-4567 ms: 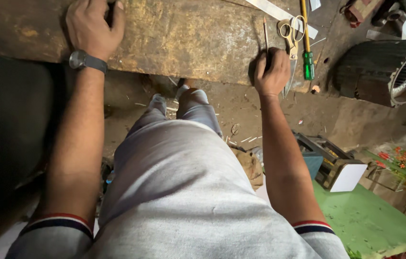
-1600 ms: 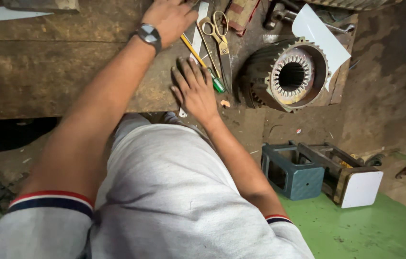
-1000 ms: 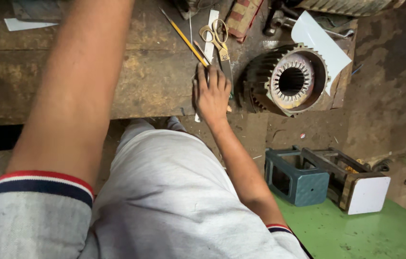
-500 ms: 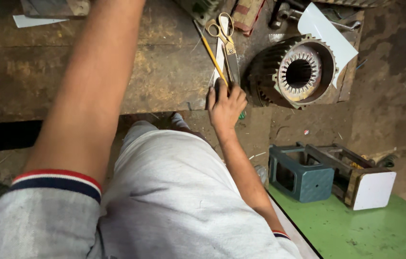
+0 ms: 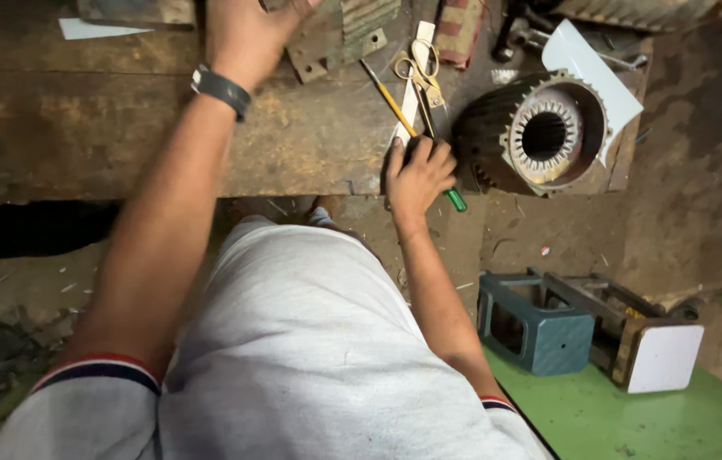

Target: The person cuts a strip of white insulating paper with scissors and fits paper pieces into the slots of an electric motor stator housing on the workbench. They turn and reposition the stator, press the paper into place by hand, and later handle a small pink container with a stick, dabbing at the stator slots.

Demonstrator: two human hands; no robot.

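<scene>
Right hand (image 5: 416,175) at wooden workbench (image 5: 122,145) front edge, fingers curled around green-handled screwdriver (image 5: 454,198), handle tip poking out past edge. Left hand (image 5: 250,30) stretched far across bench, palm down on flat metal plate (image 5: 339,38), fingers spread, grasp unclear. Yellow pencil (image 5: 386,98), scissors (image 5: 420,68) just beyond right hand. Motor stator (image 5: 540,132) just right.

Left hand (image 5: 250,34) fingers cut off by top edge.

- A worn wooden worktop (image 5: 122,128) is seen.
- On it are laid a motor stator (image 5: 540,136), scissors (image 5: 419,68), a pencil (image 5: 388,89), a white strip (image 5: 412,94), a paper scrap (image 5: 92,30) and a metal plate (image 5: 339,38).
</scene>
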